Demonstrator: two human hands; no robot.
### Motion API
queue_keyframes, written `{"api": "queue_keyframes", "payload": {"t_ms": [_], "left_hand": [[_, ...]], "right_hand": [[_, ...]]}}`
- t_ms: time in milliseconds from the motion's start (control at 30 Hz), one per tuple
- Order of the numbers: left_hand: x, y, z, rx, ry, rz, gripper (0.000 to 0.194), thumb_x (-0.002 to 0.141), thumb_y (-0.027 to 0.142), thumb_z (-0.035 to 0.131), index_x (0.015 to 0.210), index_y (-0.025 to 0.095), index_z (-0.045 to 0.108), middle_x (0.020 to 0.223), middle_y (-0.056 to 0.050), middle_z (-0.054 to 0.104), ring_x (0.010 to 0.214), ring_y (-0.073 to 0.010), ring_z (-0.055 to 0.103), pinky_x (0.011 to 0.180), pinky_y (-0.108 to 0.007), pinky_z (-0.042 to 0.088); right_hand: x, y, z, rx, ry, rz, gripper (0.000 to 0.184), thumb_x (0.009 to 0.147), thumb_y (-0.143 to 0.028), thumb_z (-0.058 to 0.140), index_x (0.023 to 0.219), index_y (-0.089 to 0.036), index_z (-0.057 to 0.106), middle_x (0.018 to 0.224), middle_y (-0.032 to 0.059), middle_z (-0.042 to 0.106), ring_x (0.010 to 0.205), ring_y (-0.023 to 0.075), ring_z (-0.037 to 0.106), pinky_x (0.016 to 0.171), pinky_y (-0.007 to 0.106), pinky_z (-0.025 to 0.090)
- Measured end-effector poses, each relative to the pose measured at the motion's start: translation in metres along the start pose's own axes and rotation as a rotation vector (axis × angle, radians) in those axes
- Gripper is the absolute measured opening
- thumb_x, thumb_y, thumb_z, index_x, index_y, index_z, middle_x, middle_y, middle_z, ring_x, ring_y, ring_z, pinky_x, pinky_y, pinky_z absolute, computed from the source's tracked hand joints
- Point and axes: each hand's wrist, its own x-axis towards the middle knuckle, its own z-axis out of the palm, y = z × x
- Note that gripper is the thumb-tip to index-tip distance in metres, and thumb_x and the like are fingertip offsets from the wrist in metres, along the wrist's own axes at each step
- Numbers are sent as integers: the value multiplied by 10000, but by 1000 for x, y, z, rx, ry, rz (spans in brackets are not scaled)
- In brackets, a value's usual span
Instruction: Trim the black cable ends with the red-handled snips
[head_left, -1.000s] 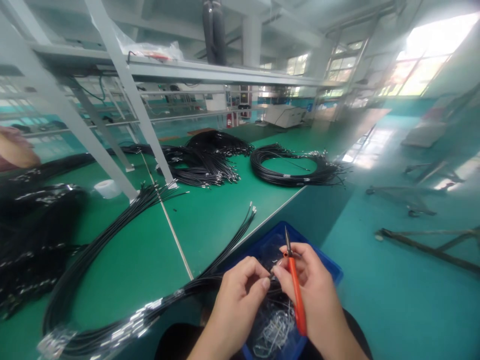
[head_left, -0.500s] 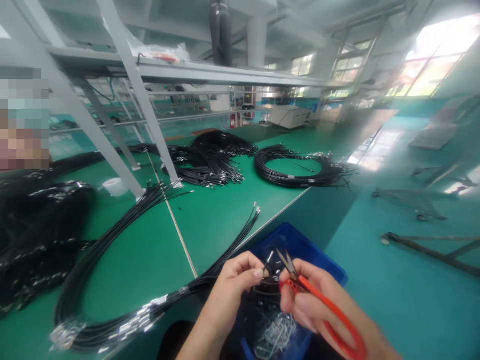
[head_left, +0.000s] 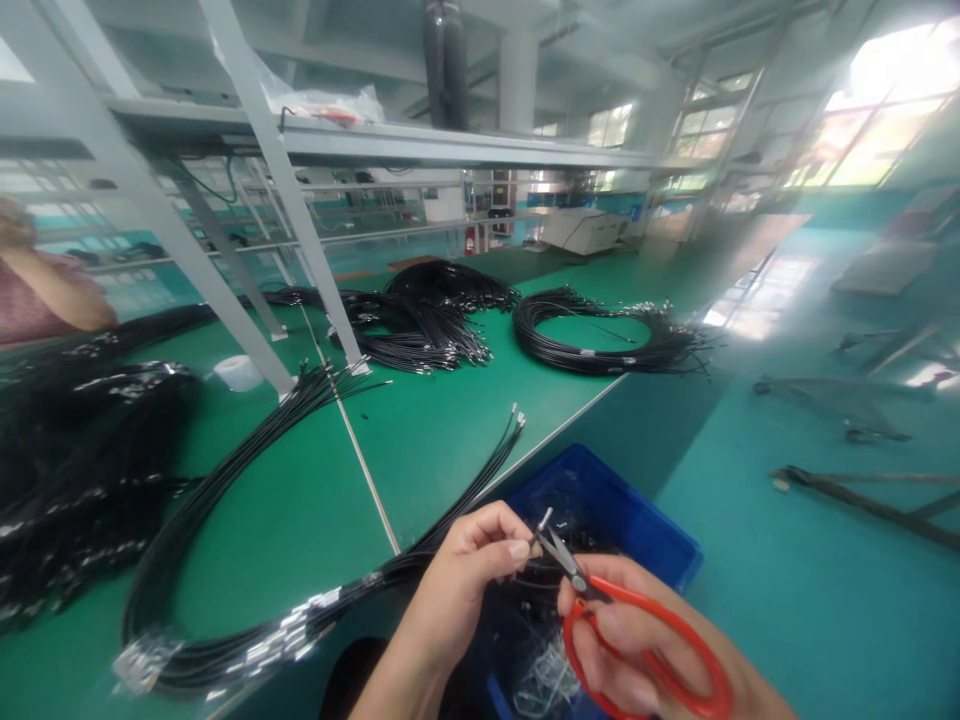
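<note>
Between the thumb and fingers of my left hand (head_left: pixel 484 550) is pinched a black cable (head_left: pixel 535 541), whose silvery end (head_left: pixel 546 518) sticks up past the fingertips. My right hand (head_left: pixel 637 620) is closed round red-handled scissors (head_left: pixel 652 605). Their blades are slightly apart and lie at the cable just below its metal end; whether they touch it I cannot tell. Beneath both hands stands a blue bin (head_left: pixel 637 520) with dark scraps and a tangle of clear or whitish strips (head_left: pixel 546 680). A bundle of black cables (head_left: pixel 300 625), wrapped in clear plastic, curves along the table's front edge on the left.
More coiled black cables (head_left: pixel 577 350) and several heaps lie on the green table (head_left: pixel 442 430). Grey shelf posts (head_left: pixel 300 200) rise from it beside a white roll (head_left: pixel 238 372). A person's arm (head_left: pixel 64 285) shows at far left. Metal stand legs (head_left: pixel 855 500) are on the right floor.
My right hand has turned the scissors and brought their blades leftward to the cable end. The handle loops have swung into fuller view. My left hand stays nearly still with its cable.
</note>
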Motion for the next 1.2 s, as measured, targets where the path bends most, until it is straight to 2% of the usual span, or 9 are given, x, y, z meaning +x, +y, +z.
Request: {"api": "queue_keyframes", "payload": {"t_ms": [267,367,467,633,733,833,967,1100,1200], "left_hand": [[-2,1,1,34,-29,56,86,764,202,620,707,142,595,642,25,522,617,-106,396,609,-206,318],[-2,1,1,53,-29,75,97,772,218,623,715,146,591,665,20,537,639,-110,422,624,-204,330],[-2,1,1,103,-20,85,124,780,237,617,706,146,579,665,19,523,644,-114,420,622,-207,332],[-3,2,3,188,18,89,153,792,263,607,705,145,562,651,25,486,633,-114,393,607,-211,319],[-4,2,5,210,44,85,160,785,269,622,707,147,552,644,29,474,629,-113,386,603,-215,314],[-5,2,7,216,49,76,166,769,263,641,702,147,544,632,31,473,613,-111,387,591,-218,313],[-6,2,11,231,71,85,152,753,219,646,679,150,532,618,36,473,598,-107,388,580,-219,316],[-6,3,14,249,96,99,152,747,207,642,666,154,526,611,38,470,594,-109,392,575,-222,325],[-6,4,16,275,127,108,147,741,204,641,659,155,529,603,39,466,584,-110,392,565,-223,330]], "right_hand": [[1,-4,2,-50,9,-16,236,789,-240,594,984,-109,563,593,29,641,400,40,405,403,170,309],[3,-7,3,-91,5,-6,293,761,-288,638,976,-113,544,611,32,655,382,28,410,378,151,297],[6,-13,6,-203,36,56,348,703,-364,689,912,-138,525,603,37,679,291,10,384,298,126,246],[4,-21,13,-357,118,160,313,669,-338,710,821,-170,494,543,3,664,254,11,392,274,107,246],[-1,-22,15,-343,77,125,378,639,-375,735,842,-155,504,575,11,657,315,9,413,315,112,269],[-5,-22,11,-313,36,69,404,687,-426,700,908,-142,514,622,22,652,351,2,384,356,130,267],[-8,-18,5,-231,8,55,385,711,-395,687,958,-147,526,632,11,626,392,21,375,371,154,226],[-13,-15,3,-204,47,64,405,740,-420,659,1017,-154,529,688,24,628,457,46,398,430,179,250],[-17,-15,5,-194,78,70,315,763,-366,649,988,-171,547,669,3,611,458,51,381,452,190,265]]}}
